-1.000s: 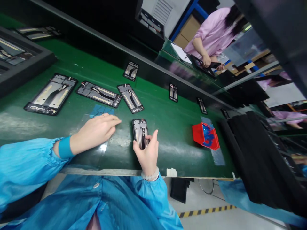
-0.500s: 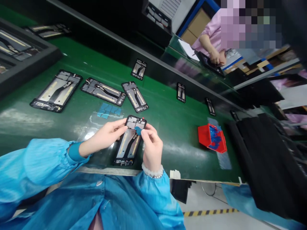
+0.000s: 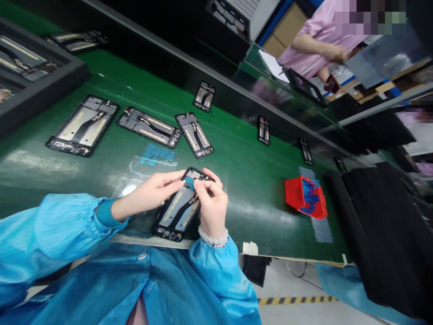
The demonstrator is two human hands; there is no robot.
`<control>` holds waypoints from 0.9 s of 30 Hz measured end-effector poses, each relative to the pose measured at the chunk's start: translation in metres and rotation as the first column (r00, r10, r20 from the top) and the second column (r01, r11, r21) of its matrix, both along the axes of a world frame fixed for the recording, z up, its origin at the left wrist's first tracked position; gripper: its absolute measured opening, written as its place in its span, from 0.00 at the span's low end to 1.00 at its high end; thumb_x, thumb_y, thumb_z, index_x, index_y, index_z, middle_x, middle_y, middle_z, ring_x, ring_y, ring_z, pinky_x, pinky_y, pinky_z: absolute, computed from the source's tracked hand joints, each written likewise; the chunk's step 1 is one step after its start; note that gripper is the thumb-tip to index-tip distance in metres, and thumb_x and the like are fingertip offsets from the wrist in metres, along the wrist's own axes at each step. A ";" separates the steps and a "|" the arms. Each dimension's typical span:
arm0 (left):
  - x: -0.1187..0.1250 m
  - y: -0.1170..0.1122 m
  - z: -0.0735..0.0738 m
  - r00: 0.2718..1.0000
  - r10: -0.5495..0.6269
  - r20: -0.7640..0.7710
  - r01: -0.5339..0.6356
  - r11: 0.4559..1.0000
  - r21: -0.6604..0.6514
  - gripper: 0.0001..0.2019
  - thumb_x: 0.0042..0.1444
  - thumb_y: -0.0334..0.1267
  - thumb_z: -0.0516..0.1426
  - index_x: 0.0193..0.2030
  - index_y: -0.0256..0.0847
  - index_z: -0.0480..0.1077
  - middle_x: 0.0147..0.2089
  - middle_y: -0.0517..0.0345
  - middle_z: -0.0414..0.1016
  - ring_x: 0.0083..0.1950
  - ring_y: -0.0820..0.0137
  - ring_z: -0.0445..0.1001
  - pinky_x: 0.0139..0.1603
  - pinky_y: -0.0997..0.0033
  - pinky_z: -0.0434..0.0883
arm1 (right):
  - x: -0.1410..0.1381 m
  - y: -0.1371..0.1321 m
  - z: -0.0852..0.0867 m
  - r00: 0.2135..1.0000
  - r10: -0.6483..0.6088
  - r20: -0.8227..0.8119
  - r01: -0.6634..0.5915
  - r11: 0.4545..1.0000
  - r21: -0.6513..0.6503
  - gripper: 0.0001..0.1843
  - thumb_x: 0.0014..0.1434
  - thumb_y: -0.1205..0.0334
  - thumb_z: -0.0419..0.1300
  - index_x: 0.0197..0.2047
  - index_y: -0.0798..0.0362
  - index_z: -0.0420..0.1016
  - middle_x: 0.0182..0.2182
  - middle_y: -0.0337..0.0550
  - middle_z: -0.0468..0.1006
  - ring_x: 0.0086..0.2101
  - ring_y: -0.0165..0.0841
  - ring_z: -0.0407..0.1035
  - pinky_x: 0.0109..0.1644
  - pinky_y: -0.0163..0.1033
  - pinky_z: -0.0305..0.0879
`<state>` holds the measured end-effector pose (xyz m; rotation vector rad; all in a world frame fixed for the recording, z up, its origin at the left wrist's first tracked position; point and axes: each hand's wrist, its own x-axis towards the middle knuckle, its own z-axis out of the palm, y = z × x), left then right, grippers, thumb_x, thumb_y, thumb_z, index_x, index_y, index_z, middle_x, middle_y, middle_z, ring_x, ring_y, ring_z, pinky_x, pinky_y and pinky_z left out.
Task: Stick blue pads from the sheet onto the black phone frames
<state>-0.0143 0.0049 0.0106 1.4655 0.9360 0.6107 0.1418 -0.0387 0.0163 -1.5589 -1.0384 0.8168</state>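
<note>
An opened phone housing [image 3: 178, 212] with a black ribbon cable lies tilted at the bench's front edge. My left hand [image 3: 145, 196] grips its upper left side, the thumb resting near a small blue adhesive piece [image 3: 189, 182]. From the right, my right hand [image 3: 214, 205] pinches that blue piece against the upper part of the housing, its other fingers behind the phone's edge. Beyond my left hand lies a clear sheet [image 3: 135, 174] with several more blue adhesive pieces [image 3: 158, 153] on and beside it.
Several more phone housings [image 3: 195, 135] lie across the green bench [image 3: 250, 194]. A black tray [image 3: 67, 74] stands at the left. On the right are a red bin [image 3: 294, 193] with blue scraps and a black stack [image 3: 375, 225]. A co-worker in pink [image 3: 316, 36] stands across the bench.
The blue piece has moved left and now lies over the housing's upper part. My left thumb has come closer to it. The housing is tilted further, and the co-worker's arms have moved.
</note>
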 end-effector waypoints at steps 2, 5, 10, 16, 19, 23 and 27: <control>0.000 0.000 0.001 1.000 -0.008 0.000 0.008 1.000 0.006 0.23 0.59 0.46 0.52 0.60 0.45 0.66 0.51 0.57 0.77 0.39 0.67 0.75 0.39 0.71 0.74 | 0.000 0.000 0.000 1.000 -0.002 -0.006 0.002 1.000 -0.006 0.08 0.50 0.60 0.63 0.22 0.53 0.75 0.46 0.47 0.74 0.52 0.39 0.66 0.58 0.50 0.57; 0.000 0.000 0.001 1.000 -0.018 0.003 0.018 1.000 0.013 0.23 0.60 0.46 0.52 0.61 0.45 0.66 0.52 0.57 0.76 0.41 0.66 0.75 0.41 0.70 0.74 | 0.001 -0.001 -0.001 1.000 -0.001 -0.007 0.001 1.000 -0.003 0.08 0.50 0.61 0.63 0.22 0.53 0.75 0.46 0.46 0.74 0.50 0.38 0.66 0.58 0.49 0.57; 0.001 -0.001 0.001 1.000 -0.017 0.005 0.017 1.000 0.022 0.23 0.59 0.46 0.52 0.61 0.45 0.66 0.53 0.57 0.75 0.42 0.65 0.75 0.42 0.69 0.74 | -0.001 -0.001 -0.001 1.000 -0.013 0.002 0.013 1.000 -0.010 0.08 0.49 0.61 0.63 0.21 0.53 0.75 0.44 0.46 0.75 0.50 0.37 0.66 0.57 0.47 0.57; 0.000 -0.001 0.002 1.000 -0.023 0.018 0.023 0.999 -0.028 0.23 0.59 0.46 0.52 0.61 0.44 0.66 0.52 0.57 0.76 0.42 0.66 0.75 0.42 0.70 0.74 | -0.001 -0.001 -0.001 0.999 -0.013 -0.036 0.013 1.000 -0.008 0.08 0.49 0.62 0.63 0.21 0.53 0.74 0.42 0.45 0.75 0.47 0.37 0.67 0.56 0.46 0.59; 0.000 -0.001 0.003 1.000 -0.016 0.026 0.017 0.999 -0.051 0.23 0.58 0.46 0.53 0.60 0.44 0.67 0.51 0.56 0.77 0.39 0.66 0.75 0.39 0.70 0.73 | 0.000 -0.001 -0.002 0.998 0.000 -0.062 -0.001 1.000 -0.009 0.08 0.49 0.62 0.63 0.21 0.53 0.75 0.41 0.45 0.74 0.47 0.36 0.68 0.55 0.45 0.59; -0.001 -0.001 0.001 1.000 -0.016 0.003 0.017 0.998 -0.061 0.24 0.58 0.47 0.53 0.60 0.44 0.67 0.49 0.56 0.77 0.33 0.70 0.72 0.32 0.74 0.71 | -0.001 -0.001 -0.002 0.997 -0.002 -0.077 0.001 1.000 -0.012 0.07 0.49 0.62 0.63 0.22 0.53 0.75 0.41 0.45 0.74 0.47 0.36 0.68 0.55 0.44 0.60; -0.001 -0.002 0.000 0.999 -0.006 -0.033 0.004 0.997 -0.075 0.25 0.57 0.48 0.53 0.60 0.42 0.67 0.46 0.55 0.78 0.30 0.71 0.70 0.28 0.75 0.69 | -0.002 -0.001 -0.001 0.998 -0.008 -0.057 0.007 1.000 -0.012 0.07 0.49 0.62 0.63 0.21 0.54 0.75 0.40 0.44 0.74 0.46 0.36 0.68 0.55 0.44 0.60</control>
